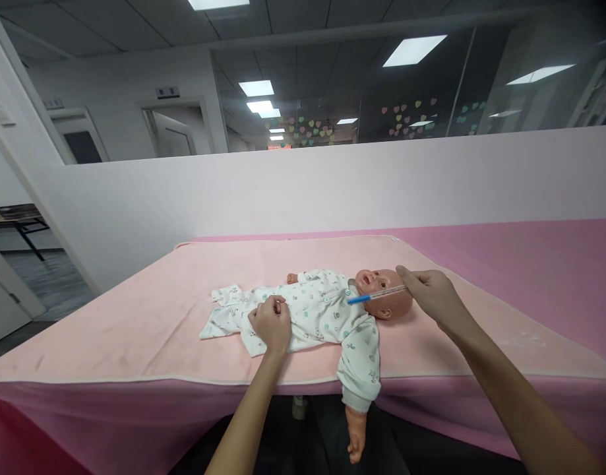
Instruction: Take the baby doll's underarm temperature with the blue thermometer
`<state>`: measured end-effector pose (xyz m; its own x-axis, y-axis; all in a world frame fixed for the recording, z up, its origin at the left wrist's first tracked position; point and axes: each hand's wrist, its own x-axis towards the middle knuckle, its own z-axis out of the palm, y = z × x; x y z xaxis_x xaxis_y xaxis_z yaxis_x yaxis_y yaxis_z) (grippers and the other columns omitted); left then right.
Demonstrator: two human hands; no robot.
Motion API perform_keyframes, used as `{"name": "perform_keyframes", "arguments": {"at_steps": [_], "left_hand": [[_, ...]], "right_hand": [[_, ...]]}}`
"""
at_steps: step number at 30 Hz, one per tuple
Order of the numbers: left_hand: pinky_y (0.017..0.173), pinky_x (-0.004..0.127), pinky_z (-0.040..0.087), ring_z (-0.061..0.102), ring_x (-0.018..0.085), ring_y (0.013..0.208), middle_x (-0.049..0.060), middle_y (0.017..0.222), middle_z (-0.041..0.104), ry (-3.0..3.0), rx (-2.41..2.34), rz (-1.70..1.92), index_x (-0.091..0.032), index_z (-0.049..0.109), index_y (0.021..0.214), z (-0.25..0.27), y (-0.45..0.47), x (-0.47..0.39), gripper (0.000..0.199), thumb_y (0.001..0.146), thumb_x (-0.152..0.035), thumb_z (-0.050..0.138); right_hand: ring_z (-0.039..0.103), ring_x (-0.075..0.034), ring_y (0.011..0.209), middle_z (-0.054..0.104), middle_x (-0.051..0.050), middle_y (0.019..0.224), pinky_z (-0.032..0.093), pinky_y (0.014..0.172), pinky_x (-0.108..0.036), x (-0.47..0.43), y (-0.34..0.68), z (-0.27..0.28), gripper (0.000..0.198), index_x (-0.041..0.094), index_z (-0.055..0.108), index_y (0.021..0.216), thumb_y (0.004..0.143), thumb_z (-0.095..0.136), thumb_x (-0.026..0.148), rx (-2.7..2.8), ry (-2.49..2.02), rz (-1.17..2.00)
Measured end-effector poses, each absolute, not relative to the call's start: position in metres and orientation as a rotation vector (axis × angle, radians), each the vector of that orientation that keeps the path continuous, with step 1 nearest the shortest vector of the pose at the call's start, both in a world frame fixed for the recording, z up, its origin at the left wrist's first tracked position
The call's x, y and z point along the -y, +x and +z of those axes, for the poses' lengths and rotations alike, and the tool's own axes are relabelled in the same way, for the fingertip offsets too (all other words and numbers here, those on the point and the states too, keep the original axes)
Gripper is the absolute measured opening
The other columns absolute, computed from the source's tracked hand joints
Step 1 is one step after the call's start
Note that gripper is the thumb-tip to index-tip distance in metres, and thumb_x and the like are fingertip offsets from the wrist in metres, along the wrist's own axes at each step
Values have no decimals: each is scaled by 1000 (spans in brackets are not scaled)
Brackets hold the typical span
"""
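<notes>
A baby doll [312, 310] in a white printed sleepsuit lies on its back, its head [394, 307] to the right. Between the fingertips of my right hand [431, 293] is the clear end of a slim thermometer [374, 295]. Its blue end points left, over the doll's face and collar. My left hand [273, 323] is curled closed at the doll's lower body, against or just above the suit; the inside of the fist is hidden. One doll arm [357, 429] hangs over the near edge of the table.
A peach mat [134, 297] with a pale border lies over a pink cover [540, 277]. A low white partition [332, 188] with glass above stands behind. At far left is a desk [16, 224] with stacked papers. My dark-clothed legs are below the near edge.
</notes>
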<state>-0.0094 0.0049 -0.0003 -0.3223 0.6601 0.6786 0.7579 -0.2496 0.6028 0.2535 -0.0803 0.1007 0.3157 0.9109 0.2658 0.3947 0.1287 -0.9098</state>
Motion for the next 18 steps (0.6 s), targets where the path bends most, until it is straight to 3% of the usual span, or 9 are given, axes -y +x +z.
{"name": "perform_keyframes", "arguments": {"at_steps": [8,13,18], "left_hand": [[79,32,27,51,15,64,-3,56,53,-1785,1880,-1619,-22,61,72,0,-10,-4,16,73,-19,45],[78,32,28,51,15,63,-4,55,52,-1795,1874,-1632,-23,60,72,3,-10,-2,15,73,-19,46],[79,33,29,50,15,67,-2,60,54,-1789,1757,-1631,-22,60,73,3,-10,4,15,75,-18,46]], "right_hand": [[13,-5,41,15,8,45,14,40,-23,84,252,105,50,22,21,45,74,52,49,1267,-1392,747],[16,-5,41,18,7,43,13,41,-22,88,262,91,49,21,24,45,74,51,51,1223,-1458,635],[19,-7,40,20,7,40,18,41,-23,85,301,44,50,22,24,44,75,48,53,1170,-1664,445]]}}
